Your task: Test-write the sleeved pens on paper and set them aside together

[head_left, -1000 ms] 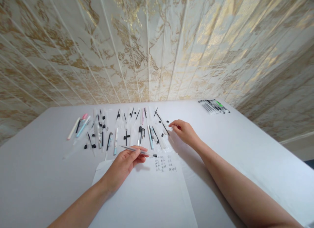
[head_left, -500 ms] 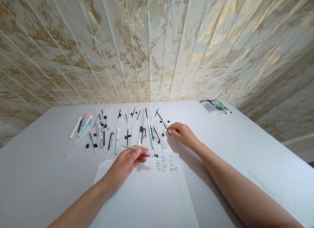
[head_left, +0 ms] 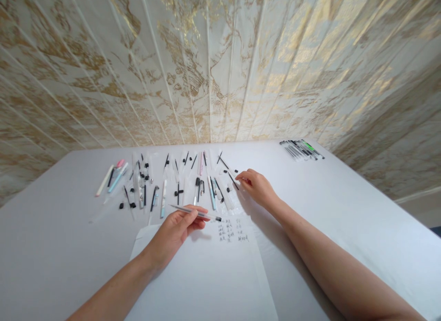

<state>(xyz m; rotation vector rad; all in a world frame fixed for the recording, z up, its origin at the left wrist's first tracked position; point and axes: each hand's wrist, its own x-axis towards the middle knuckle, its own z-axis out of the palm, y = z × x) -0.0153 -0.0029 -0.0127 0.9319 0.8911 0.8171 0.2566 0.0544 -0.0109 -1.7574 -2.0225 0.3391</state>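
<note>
Over the top of the paper, my left hand (head_left: 182, 224) pinches a clear-barrelled pen (head_left: 198, 214) between thumb and fingers. The pen's thin point faces left and its black end faces right, and it has no cap on. My right hand (head_left: 257, 185) is at the right edge of the spread-out pen parts, fingers curled and thumb and fingertips close together. Its fingertips are beside a black refill (head_left: 233, 181) and a small black cap (head_left: 236, 171). Whether anything small is between those fingertips, I cannot make out.
A white paper (head_left: 203, 275) with several handwritten characters lies in front. Beyond it are loose refills, caps and clear barrels, plus a light-blue pen (head_left: 163, 199) and a pink pen (head_left: 200, 163). A row of pens (head_left: 301, 149) lies at the back right. A patterned curtain (head_left: 206, 82) hangs behind the table.
My right hand dipped towards the black refill, then drew back slightly up, by the small black cap. The left hand keeps its hold on the pen, almost still.
</note>
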